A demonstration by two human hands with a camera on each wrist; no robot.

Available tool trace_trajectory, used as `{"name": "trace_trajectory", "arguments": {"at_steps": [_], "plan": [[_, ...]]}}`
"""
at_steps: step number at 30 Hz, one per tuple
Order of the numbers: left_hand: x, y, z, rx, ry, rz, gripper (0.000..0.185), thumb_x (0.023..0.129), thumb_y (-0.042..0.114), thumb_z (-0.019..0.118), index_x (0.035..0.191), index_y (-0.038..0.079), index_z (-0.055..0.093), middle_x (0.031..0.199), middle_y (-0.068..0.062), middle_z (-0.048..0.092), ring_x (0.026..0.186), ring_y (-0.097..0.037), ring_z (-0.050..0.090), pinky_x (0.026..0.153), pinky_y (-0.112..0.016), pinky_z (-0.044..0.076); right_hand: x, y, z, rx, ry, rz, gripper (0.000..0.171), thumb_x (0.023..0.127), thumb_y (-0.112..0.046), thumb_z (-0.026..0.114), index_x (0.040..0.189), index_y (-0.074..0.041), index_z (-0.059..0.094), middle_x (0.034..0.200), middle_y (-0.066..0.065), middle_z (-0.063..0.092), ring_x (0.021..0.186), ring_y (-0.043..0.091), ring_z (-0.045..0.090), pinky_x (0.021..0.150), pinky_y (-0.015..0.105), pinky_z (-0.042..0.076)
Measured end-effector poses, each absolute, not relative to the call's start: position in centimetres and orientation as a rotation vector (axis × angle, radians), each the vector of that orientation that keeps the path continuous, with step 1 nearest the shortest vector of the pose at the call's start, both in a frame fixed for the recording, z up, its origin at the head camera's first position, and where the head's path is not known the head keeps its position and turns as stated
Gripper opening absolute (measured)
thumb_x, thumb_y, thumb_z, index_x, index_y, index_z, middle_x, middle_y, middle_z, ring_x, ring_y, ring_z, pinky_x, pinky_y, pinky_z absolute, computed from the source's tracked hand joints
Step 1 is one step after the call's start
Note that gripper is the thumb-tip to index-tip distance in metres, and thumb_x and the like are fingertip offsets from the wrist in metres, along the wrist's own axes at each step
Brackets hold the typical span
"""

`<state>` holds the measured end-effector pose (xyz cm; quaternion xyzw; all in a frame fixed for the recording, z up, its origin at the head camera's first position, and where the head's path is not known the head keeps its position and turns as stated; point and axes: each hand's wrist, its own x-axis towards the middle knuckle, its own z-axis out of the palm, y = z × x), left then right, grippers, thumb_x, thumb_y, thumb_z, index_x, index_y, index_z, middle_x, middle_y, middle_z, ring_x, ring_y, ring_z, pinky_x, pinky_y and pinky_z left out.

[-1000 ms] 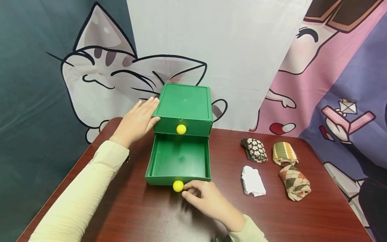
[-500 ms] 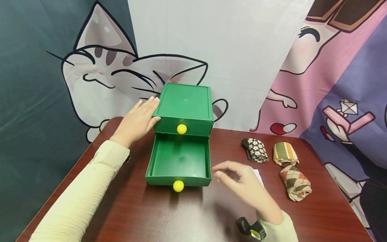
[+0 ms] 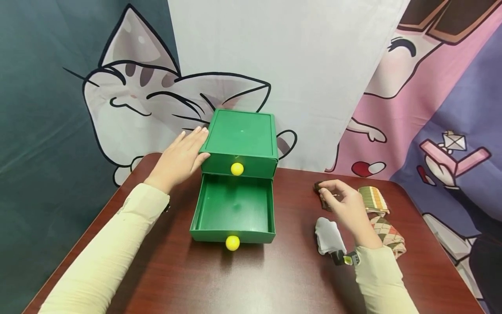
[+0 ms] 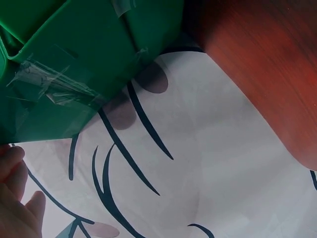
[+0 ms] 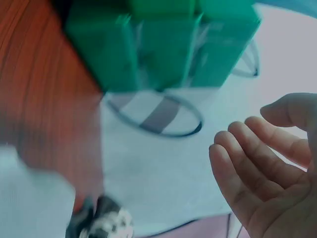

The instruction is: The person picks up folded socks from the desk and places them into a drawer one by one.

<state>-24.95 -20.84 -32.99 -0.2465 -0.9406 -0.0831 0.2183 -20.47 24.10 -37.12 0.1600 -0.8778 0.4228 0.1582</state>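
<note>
Green and empty, the lower drawer (image 3: 233,208) of a two-drawer box (image 3: 240,141) stands pulled out on the bench (image 3: 255,279), the left hand (image 3: 178,159) flat against the box's side. Right hand (image 3: 345,207), grip loosely curled and holding nothing, reaches over four folded cloths toward the floral one (image 3: 322,196); a pinch and lift seems to come next.
</note>
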Motion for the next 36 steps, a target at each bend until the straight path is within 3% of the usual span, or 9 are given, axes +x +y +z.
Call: {"name": "trace_trajectory", "arguments": {"at_steps": [5,11,16,27,36], "plan": [[-24.9,-20.8,-33.0,-0.690,-2.595,-0.237,0.063,0.107,0.032,0.053,0.157,0.000,0.033,0.160,-0.016,0.038,0.151,-0.029,0.028,0.127,-0.045,0.011,-23.1,26.6,-38.2,0.337,-2.600,0.974,0.016,0.097,-0.013,0.066,0.108,-0.003,0.073,0.094,0.012,0.075,0.076,0.003,0.061,0.065,0.015,0.047],[-24.9,-20.7,-33.0,-0.691,-2.609,-0.253,0.063,0.108,0.033,0.051,0.158,0.000,0.031,0.161,-0.016,0.037,0.152,-0.028,0.027,0.127,-0.044,0.010,-25.3,28.9,-39.2,0.238,-2.719,0.844,0.019,0.095,-0.008,0.064,0.108,0.004,0.070,0.099,0.021,0.073,0.087,0.032,0.067,0.074,0.042,0.051],[-24.8,-20.7,-33.0,-0.685,-2.620,-0.258,0.063,0.108,0.032,0.051,0.158,0.000,0.031,0.161,-0.016,0.036,0.152,-0.029,0.027,0.127,-0.044,0.010,-26.6,30.1,-39.7,0.203,-2.858,0.759,0.026,0.094,-0.008,0.064,0.112,0.009,0.065,0.106,0.028,0.069,0.095,0.044,0.065,0.081,0.057,0.052],[-24.8,-20.7,-32.9,-0.678,-2.625,-0.266,0.062,0.108,0.032,0.050,0.157,-0.001,0.032,0.161,-0.016,0.037,0.152,-0.029,0.027,0.127,-0.045,0.011,-28.1,30.7,-40.6,0.133,-3.082,0.798,0.048,0.093,-0.014,0.072,0.124,0.016,0.052,0.121,0.040,0.059,0.111,0.053,0.058,0.089,0.061,0.051],[-24.8,-20.7,-32.9,-0.674,-2.631,-0.262,0.063,0.108,0.032,0.051,0.158,-0.001,0.031,0.161,-0.016,0.036,0.152,-0.028,0.027,0.127,-0.045,0.012,-28.8,31.3,-41.1,0.036,-3.224,0.835,0.071,0.096,-0.029,0.068,0.135,0.023,0.041,0.131,0.044,0.048,0.119,0.055,0.051,0.100,0.063,0.046]]}}
